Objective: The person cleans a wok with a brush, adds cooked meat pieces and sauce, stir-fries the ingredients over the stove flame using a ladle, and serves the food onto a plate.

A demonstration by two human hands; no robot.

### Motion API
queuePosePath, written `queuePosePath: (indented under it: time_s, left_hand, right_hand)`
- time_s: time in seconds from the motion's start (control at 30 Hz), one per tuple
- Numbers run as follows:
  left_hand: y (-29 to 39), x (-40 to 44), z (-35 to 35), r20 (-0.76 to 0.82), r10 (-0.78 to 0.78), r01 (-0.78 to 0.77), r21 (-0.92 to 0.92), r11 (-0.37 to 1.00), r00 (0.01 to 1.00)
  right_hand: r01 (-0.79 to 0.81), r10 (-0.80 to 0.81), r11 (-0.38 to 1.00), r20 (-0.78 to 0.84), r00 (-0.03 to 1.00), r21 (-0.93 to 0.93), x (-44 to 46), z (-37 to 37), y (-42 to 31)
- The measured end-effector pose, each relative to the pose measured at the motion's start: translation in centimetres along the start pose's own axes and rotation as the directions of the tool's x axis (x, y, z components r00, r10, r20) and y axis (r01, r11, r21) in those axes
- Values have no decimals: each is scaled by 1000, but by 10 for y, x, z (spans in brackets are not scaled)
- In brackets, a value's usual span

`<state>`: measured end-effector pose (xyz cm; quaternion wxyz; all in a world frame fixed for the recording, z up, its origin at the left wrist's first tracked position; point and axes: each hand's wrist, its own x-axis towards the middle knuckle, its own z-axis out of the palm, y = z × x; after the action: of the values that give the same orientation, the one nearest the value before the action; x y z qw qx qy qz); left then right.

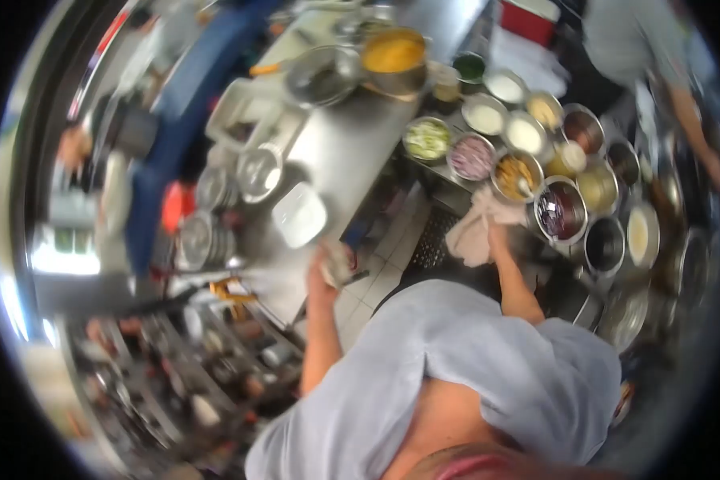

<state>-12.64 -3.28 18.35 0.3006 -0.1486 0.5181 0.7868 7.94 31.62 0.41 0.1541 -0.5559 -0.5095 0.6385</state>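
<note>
My left hand is closed on a pale, crumpled bundle that looks like cloth, by the edge of the steel counter. A short dark handle-like piece sticks out beside it; blur hides what it belongs to. Just beyond this hand, a white square bowl sits on the counter. In my right hand is a light pink cloth, hanging in front of the food containers. Closest to that hand are a bowl of orange-brown food and a pot of dark purple food.
Round containers crowd the right side, among them chopped greens and pink diced food. On the counter stand a pot of yellow food, a dark pan and metal bowls. Another person's arm reaches in at right.
</note>
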Motion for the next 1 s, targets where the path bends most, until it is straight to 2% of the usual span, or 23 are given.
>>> queuePosePath:
  time_s: [0.03,0.07,0.1,0.13,0.17,0.2,0.23,0.27,0.37,0.43,0.47,0.5,0.53,0.57,0.6,0.63,0.67,0.7,0.77,0.83,0.87,0.93,1.0]
  left_hand:
    - [-36,0,1,-10,-98,98,208,973,995]
    - [-65,-14,8,24,-70,45,550,834,997]
    - [-81,-21,13,81,-50,-35,805,593,995]
    - [-88,-17,13,86,-71,-29,813,581,994]
    - [-102,-11,16,169,-49,-134,900,414,984]
    - [-110,-9,17,255,-20,-243,940,238,967]
    - [-97,-4,32,250,-51,-237,956,173,967]
    - [-83,-3,46,192,-91,-170,963,210,977]
    - [-79,32,40,178,-52,-153,939,308,983]
    - [-67,51,49,362,201,-395,904,163,910]
    - [-61,61,60,341,269,-383,916,120,901]
    - [-49,63,76,319,334,-363,929,77,887]
    - [-36,70,93,379,392,-402,915,-27,838]
    - [-26,81,106,441,440,-429,894,-132,783]
    - [-21,97,112,484,505,-456,870,-188,714]
    - [-18,116,121,524,566,-479,844,-241,637]
    - [-17,139,127,528,553,-489,841,-233,645]
    - [-21,163,131,537,573,-455,840,-297,619]
    - [-31,182,130,555,576,-433,831,-349,601]
    - [-42,189,131,516,571,-279,847,-453,639]
    - [-46,190,133,515,560,-295,849,-438,649]
    - [-43,189,133,474,564,-213,859,-466,676]
    - [-48,190,130,468,582,-209,865,-456,665]
  right_hand:
    - [-54,55,998,49,997,-23,21,-3,29]
    - [-140,139,990,37,990,31,-16,-6,-15]
    - [-71,64,994,87,994,82,-14,-10,-5]
    - [9,-27,992,143,989,126,-13,-13,-1]
    - [-3,-10,994,118,993,114,-10,-27,-2]
    - [-34,24,998,181,983,53,-8,-34,-11]
    - [-64,64,998,249,966,-10,-5,-41,-15]
    - [-66,70,998,250,966,-25,-5,-44,-17]
    - [-91,99,995,282,954,-41,2,-51,-16]
    - [-102,150,985,387,910,-141,5,-59,-10]
    - [-106,150,985,370,917,-137,1,-65,-9]
    - [-24,120,962,342,932,-271,-17,-67,-17]
    - [55,85,913,320,943,-403,-28,-69,-21]
    - [147,111,659,289,951,-738,-20,-75,5]
    - [147,255,415,270,929,-898,-35,-77,-5]
    - [222,255,390,337,906,-894,-34,-78,10]
    - [292,261,365,398,880,-884,-32,-83,29]
    - [268,274,362,376,885,-893,-41,-84,23]
    - [375,89,444,456,886,-814,-75,-64,-37]
    - [477,-255,551,406,877,-684,-87,-44,-99]
    - [491,-376,603,320,870,-628,-83,-37,-130]
    - [443,-517,579,112,849,-685,-59,-29,-185]
    - [476,-572,583,85,816,-658,-17,-30,-194]
